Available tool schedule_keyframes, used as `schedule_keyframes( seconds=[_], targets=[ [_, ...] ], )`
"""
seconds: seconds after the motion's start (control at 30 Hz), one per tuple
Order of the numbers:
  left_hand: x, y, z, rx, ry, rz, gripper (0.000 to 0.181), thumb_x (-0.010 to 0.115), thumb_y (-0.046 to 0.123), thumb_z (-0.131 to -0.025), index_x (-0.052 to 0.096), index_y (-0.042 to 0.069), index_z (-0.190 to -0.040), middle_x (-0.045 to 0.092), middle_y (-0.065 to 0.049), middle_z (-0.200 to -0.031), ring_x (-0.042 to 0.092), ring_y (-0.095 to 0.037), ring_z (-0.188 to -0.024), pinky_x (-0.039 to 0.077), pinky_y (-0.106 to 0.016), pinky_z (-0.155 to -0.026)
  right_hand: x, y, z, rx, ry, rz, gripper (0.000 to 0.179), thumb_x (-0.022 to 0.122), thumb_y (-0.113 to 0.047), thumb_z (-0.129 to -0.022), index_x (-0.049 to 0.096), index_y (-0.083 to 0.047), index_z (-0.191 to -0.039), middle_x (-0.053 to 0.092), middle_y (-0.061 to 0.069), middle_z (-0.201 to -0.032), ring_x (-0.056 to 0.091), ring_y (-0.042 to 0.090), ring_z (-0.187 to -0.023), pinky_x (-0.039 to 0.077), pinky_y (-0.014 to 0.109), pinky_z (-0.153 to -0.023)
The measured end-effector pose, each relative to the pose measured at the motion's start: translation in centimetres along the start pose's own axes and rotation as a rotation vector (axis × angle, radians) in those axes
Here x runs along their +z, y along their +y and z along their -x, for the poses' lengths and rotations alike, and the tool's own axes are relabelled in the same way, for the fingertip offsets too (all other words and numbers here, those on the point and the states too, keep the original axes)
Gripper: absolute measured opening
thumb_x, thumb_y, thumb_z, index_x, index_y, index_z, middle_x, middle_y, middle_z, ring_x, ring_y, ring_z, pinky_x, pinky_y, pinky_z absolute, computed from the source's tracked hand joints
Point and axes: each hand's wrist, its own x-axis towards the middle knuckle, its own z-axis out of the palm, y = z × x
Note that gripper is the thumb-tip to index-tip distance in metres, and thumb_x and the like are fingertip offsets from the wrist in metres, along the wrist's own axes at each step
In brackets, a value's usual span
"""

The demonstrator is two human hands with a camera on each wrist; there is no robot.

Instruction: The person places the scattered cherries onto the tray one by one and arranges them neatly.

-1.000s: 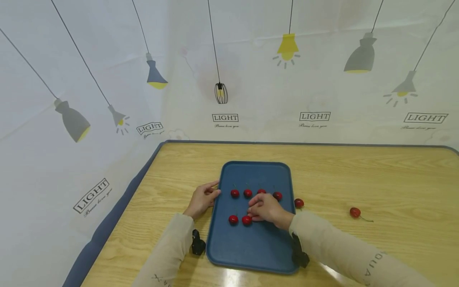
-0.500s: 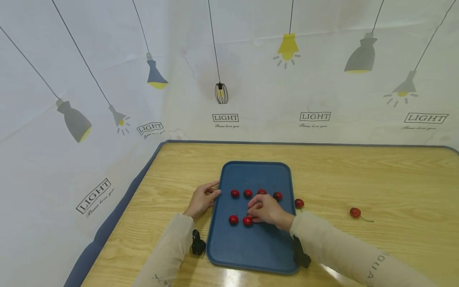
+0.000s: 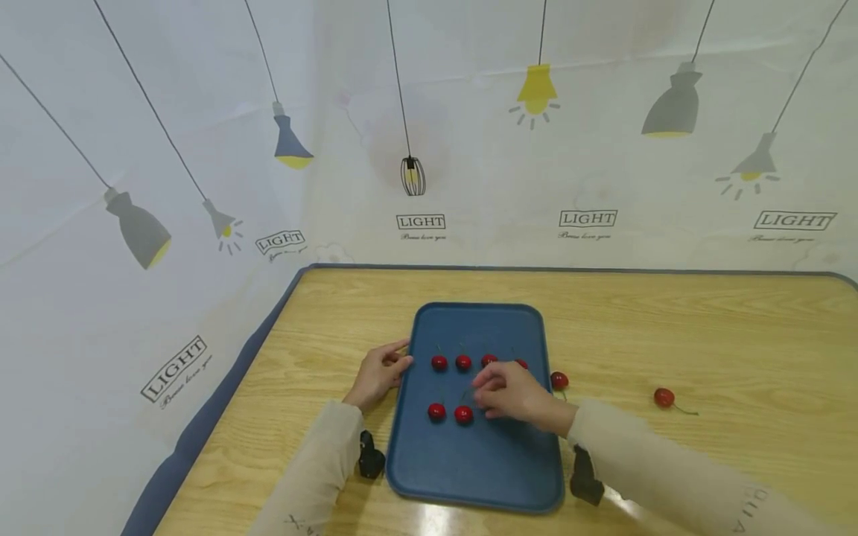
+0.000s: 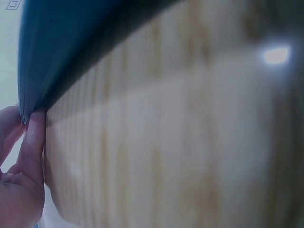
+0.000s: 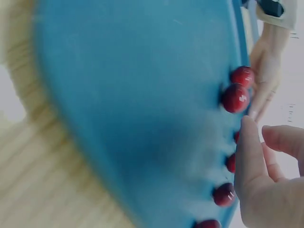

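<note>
A blue tray [image 3: 469, 469] bears an upper row of several red cherries [image 3: 463, 362] and two more below, the left one [image 3: 436, 412] and the right one [image 3: 463, 415]. My left hand [image 3: 375, 376] holds the tray's left edge, thumb and fingers at the rim in the left wrist view. Over the tray, just right of the lower pair, hovers my right hand [image 3: 512, 391] with loosely bent fingers. Its thumb and index finger stand apart with nothing between them in the right wrist view. It partly hides the rightmost upper cherry [image 3: 521, 363].
One cherry [image 3: 559, 380] lies on the wooden table [image 3: 737, 335] against the tray's right side. Another cherry [image 3: 664, 397] with a long stem is farther right. A white curtain printed with lamps [image 3: 496, 164] hangs behind the table.
My right hand has let go of the right cherry of the lower pair and drawn back to the right. That cherry stays on the tray. My left hand has not moved.
</note>
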Motion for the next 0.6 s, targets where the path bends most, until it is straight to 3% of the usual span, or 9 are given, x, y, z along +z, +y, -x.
schedule_keyframes(
  seconds=[0.17, 0.3, 0.5, 0.6],
  targets=[
    [0.1, -0.1, -0.1, -0.001, 0.004, 0.008, 0.041, 0.057, 0.013, -0.087, 0.050, 0.011, -0.128, 0.056, -0.011, -0.091, 0.053, -0.013, -0.069, 0.051, -0.027, -0.058, -3.2, -0.1, 2.2, -0.088, -0.046, 0.041, 0.021, 0.058, -0.003, -0.084, 0.052, 0.010, -0.099, 0.060, 0.014, -0.083, 0.060, 0.025, -0.078, 0.052, 0.034, -0.063],
    [0.2, -0.2, -0.1, 0.003, 0.003, 0.011, 0.041, 0.057, 0.013, -0.087, 0.050, 0.011, -0.128, 0.055, -0.011, -0.092, 0.053, -0.014, -0.070, 0.051, -0.028, -0.059, -6.4, 0.4, 4.0, -0.158, -0.035, 0.097, 0.025, 0.058, -0.005, -0.085, 0.051, 0.013, -0.101, 0.059, 0.017, -0.086, 0.059, 0.029, -0.078, 0.052, 0.036, -0.063],
    [0.2, -0.3, -0.2, -0.001, 0.006, 0.014, 0.041, 0.057, 0.013, -0.087, 0.050, 0.011, -0.127, 0.055, -0.011, -0.092, 0.052, -0.014, -0.070, 0.051, -0.027, -0.059, -11.3, 2.5, 6.5, -0.225, 0.064, 0.244, 0.025, 0.058, -0.010, -0.086, 0.054, 0.009, -0.101, 0.059, 0.017, -0.090, 0.059, 0.021, -0.077, 0.051, 0.029, -0.063],
    [0.2, -0.3, -0.1, -0.002, 0.006, 0.012, 0.041, 0.057, 0.013, -0.087, 0.050, 0.010, -0.127, 0.054, -0.011, -0.092, 0.052, -0.014, -0.069, 0.051, -0.027, -0.058, -13.6, 3.8, 7.7, -0.221, 0.138, 0.332, 0.023, 0.056, -0.012, -0.088, 0.055, 0.007, -0.102, 0.059, 0.016, -0.092, 0.056, 0.014, -0.067, 0.048, 0.027, -0.055]
  ],
)
